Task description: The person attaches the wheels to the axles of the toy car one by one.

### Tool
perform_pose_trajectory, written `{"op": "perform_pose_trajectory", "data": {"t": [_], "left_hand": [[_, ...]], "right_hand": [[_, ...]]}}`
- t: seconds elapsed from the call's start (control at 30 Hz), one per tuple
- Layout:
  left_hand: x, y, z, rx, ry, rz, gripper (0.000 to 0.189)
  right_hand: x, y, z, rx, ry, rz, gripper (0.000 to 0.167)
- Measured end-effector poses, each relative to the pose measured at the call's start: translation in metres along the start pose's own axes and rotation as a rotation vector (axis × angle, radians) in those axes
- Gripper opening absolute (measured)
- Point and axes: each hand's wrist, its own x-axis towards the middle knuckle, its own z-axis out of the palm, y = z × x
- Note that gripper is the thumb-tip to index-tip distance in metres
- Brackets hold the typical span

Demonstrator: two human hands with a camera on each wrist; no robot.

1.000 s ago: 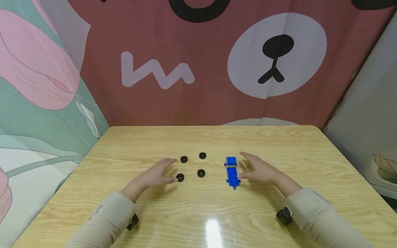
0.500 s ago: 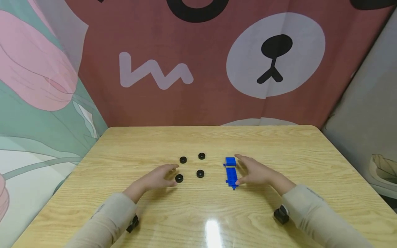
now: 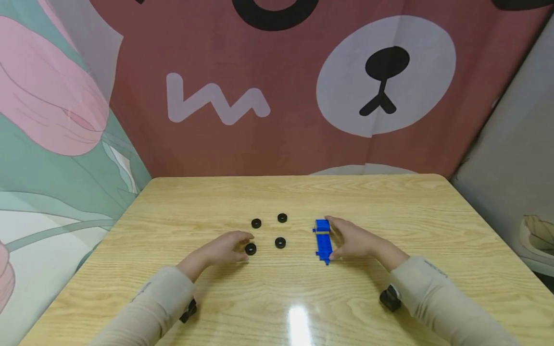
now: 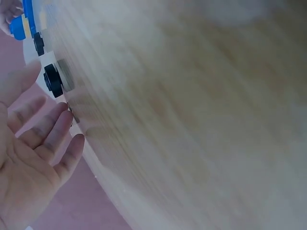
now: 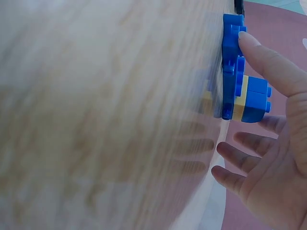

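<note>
Left hand (image 3: 224, 248), lower left of centre, fingers wide around black wheel (image 3: 246, 249); right hand (image 3: 356, 239), lower right, wide beside blue toy (image 3: 322, 242), contact unclear.

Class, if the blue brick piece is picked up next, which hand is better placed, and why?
Probably the right hand: its thumb is at one end of the blue brick piece, its fingers near the taller end. The left hand is farther off, beside a black wheel.
</note>
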Motion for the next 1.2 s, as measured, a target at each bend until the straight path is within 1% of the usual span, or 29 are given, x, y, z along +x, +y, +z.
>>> {"op": "perform_pose_trajectory", "data": {"t": [0.1, 0.23, 0.33, 0.5, 0.63, 0.83, 1.1, 1.2], "left_hand": [[0.0004, -0.0003, 0.0003, 0.022, 0.002, -0.006, 0.051], [0.0011, -0.0006, 0.0004, 0.044, 0.0, -0.001, 0.047], [0.0018, -0.0007, 0.0008, 0.061, -0.001, 0.004, 0.044], [0.0028, -0.0002, 0.0032, 0.074, -0.002, 0.0, 0.041], [0.0032, 0.0027, 0.0023, 0.091, -0.003, -0.002, 0.039], [0.0051, 0.0028, 0.0022, 0.117, -0.009, 0.012, 0.038], [0.0076, -0.0012, 0.0042, 0.138, -0.006, 0.025, 0.037], [0.0089, -0.0013, 0.0049, 0.149, -0.002, 0.033, 0.036]], "right_hand": [[0.0007, -0.0008, -0.0001, 0.012, -0.005, 0.006, 0.099], [0.0011, -0.0015, -0.0002, -0.001, -0.011, -0.001, 0.1], [0.0015, -0.002, 0.0006, -0.02, -0.006, -0.025, 0.1], [0.0017, -0.0016, 0.0031, -0.042, 0.01, -0.042, 0.102], [0.0023, -0.0022, 0.0024, -0.067, 0.009, -0.025, 0.103], [0.0024, -0.0047, 0.002, -0.044, -0.019, 0.008, 0.103], [0.0036, -0.0049, 0.0021, -0.083, -0.024, -0.019, 0.105], [0.0043, -0.0058, 0.0021, -0.095, -0.031, -0.013, 0.105]]}}
